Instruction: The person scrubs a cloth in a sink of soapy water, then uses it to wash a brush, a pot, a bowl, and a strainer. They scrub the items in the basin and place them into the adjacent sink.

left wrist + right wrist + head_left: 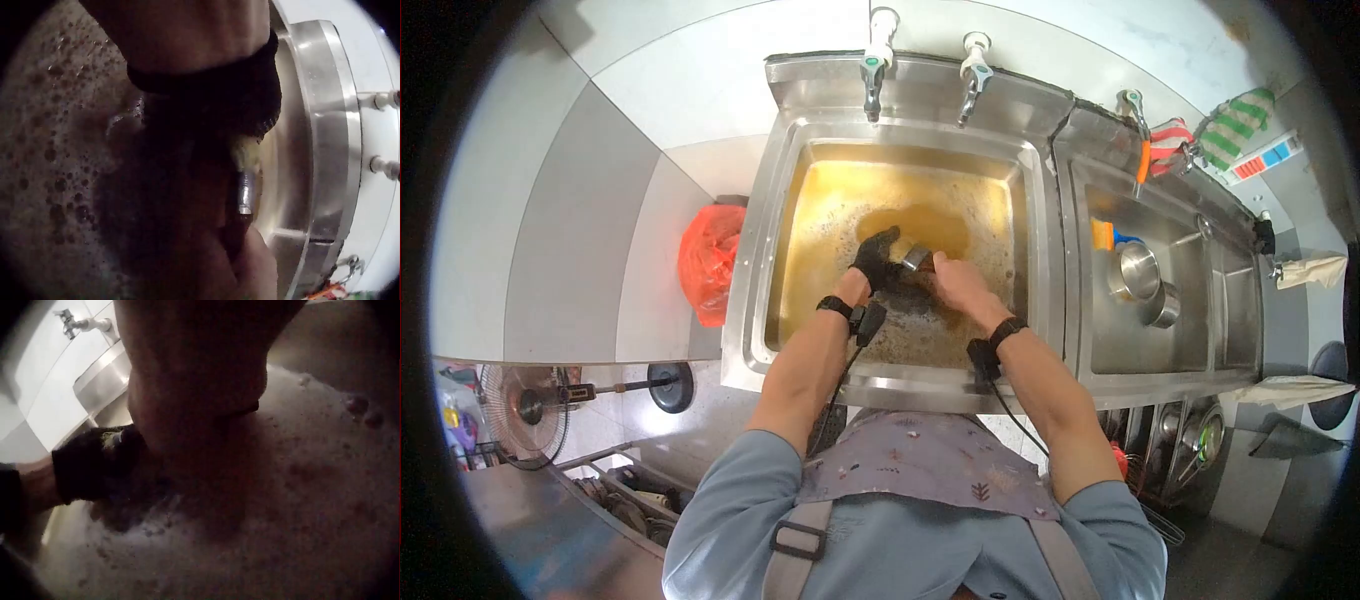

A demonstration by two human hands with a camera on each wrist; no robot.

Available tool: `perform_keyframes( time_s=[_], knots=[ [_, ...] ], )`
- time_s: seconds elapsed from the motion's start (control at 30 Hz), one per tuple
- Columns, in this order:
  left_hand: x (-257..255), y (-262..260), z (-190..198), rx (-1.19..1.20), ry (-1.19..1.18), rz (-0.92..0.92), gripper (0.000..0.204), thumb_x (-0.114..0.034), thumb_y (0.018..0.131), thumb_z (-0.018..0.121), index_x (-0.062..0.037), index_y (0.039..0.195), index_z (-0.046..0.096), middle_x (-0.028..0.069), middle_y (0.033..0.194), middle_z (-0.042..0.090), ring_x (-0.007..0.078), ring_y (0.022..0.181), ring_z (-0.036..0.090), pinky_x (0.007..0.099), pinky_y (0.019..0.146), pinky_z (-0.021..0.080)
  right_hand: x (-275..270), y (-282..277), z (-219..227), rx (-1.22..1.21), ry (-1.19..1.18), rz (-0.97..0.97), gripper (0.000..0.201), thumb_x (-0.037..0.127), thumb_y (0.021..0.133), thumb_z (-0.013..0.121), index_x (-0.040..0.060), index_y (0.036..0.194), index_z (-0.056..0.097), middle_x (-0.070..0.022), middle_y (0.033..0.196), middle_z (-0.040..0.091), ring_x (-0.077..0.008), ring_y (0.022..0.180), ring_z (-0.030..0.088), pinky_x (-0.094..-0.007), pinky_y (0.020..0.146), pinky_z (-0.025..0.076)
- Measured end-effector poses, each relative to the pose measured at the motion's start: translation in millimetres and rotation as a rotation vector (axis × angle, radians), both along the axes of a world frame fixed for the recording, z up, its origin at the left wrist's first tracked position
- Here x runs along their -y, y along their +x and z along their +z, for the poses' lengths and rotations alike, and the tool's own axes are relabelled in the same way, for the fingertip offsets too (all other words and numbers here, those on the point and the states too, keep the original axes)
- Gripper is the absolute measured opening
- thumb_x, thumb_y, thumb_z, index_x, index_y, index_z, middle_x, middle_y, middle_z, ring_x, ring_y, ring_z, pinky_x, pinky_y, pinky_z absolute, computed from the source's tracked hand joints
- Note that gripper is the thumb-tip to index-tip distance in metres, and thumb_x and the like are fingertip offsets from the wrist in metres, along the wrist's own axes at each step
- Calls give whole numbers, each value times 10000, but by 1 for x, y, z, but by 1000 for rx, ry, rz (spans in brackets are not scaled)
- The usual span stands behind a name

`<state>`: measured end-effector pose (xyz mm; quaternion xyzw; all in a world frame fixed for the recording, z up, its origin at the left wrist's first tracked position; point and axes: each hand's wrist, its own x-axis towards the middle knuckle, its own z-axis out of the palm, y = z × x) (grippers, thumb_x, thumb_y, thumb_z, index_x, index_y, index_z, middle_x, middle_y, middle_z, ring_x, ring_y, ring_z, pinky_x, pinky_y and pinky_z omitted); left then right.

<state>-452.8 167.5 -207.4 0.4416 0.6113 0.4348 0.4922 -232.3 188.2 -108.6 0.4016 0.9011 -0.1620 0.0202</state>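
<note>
In the head view, the left hand (877, 262), in a black glove, is low over murky, bubbly liquid in the large steel sink (745, 300). The bare right hand (962, 285) grips the brown handle of a brush (916, 259). The brush's metal collar shows in the left wrist view, its pale bristles against the glove (206, 94), with right-hand fingers (257, 259) around the handle. A dark shape lies in the liquid below the glove; I cannot tell what it is. Shadow hides the gloved fingers in the right wrist view, where the glove (94, 465) is at left.
Two taps (874, 75) stand behind the large sink. The sink at right (1145, 360) holds metal pots (1139, 271) and a blue and orange item (1103, 235). A red bag (711, 262) is left of the large sink, and a fan (528, 407) stands at lower left.
</note>
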Motion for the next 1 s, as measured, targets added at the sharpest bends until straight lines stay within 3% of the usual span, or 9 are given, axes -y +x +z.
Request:
perform_keyframes(
  time_s=[0.1, 0.2, 0.23, 0.3, 0.43, 0.53, 0.6, 0.8, 1.0],
  knots=[
    [-2, 0, -24, -762, 545, -237, 478, -332, 917, 663, -106, 1335, 611, 98, 1279, 666, 270, 1133, 635, 412, 920, 501, -4, 1, -18, -41, -7, -12, 168, 129, 948, 496, -25, 996, 543, -254, 867, 701, -442, 853, 695, -560, 720, 536],
    [1, 14, -15, -1315, 491, -411, 491, -307, 950, 644, -96, 1387, 574, 108, 1342, 635, 257, 1171, 620, 387, 959, 490, 0, -6, 3, 96, 56, 11, 164, 125, 947, 507, -31, 973, 550, -272, 874, 692, -457, 872, 685, -539, 719, 541],
    [1, 19, 19, -540, 4, -140, 488, -284, 956, 632, -93, 1400, 559, 108, 1359, 626, 261, 1184, 614, 368, 1008, 467, -5, -7, 3, 84, 77, 26, 153, 118, 934, 518, -30, 957, 551, -275, 847, 688, -458, 845, 686, -529, 706, 548],
    [3, 23, 41, 261, -456, 133, 487, -260, 963, 620, -91, 1414, 545, 108, 1377, 616, 265, 1196, 608, 349, 1058, 443, -11, -6, 1, 78, 90, 44, 143, 110, 922, 529, -29, 941, 552, -278, 821, 684, -459, 817, 687, -519, 692, 554],
    [4, 11, 14, -744, 469, -43, 548, -190, 893, 672, -87, 1415, 539, 154, 1333, 634, 288, 1196, 618, 370, 1036, 471, -21, 0, -11, -135, 124, 14, 119, 96, 894, 537, -13, 939, 552, -241, 757, 688, -427, 745, 702, -514, 659, 564],
    [-8, 9, 1, -704, 434, -272, 621, -266, 828, 731, -84, 1394, 553, 207, 1311, 626, 333, 1199, 612, 397, 1031, 478, -18, 8, -4, 22, 154, 19, 124, 87, 907, 513, -17, 959, 556, -245, 788, 691, -429, 785, 702, -508, 682, 568],
    [-11, 20, 10, -1142, 415, -374, 585, -244, 812, 731, -74, 1352, 585, 237, 1261, 637, 349, 1175, 621, 411, 1001, 494, -18, 9, 7, 105, 178, 64, 134, 80, 919, 490, -21, 974, 558, -252, 816, 693, -434, 818, 701, -503, 697, 569],
    [-12, 15, -19, -745, 353, -181, 447, -208, 818, 693, -67, 1237, 633, 182, 1188, 679, 345, 1108, 638, 424, 938, 508, -25, 10, -41, -214, 72, 52, 216, 156, 913, 617, -36, 999, 571, -238, 756, 688, -365, 687, 698, -477, 640, 543],
    [-1, 36, 47, -500, 372, -185, 396, -226, 841, 712, -63, 1194, 638, 146, 1179, 668, 296, 1075, 629, 376, 952, 495, -21, 4, 11, -455, -1521, -470, 349, 360, 1006, 612, 55, 839, 575, 39, 586, 366, -106, 465, 332, -300, 437, 232]
  ],
)
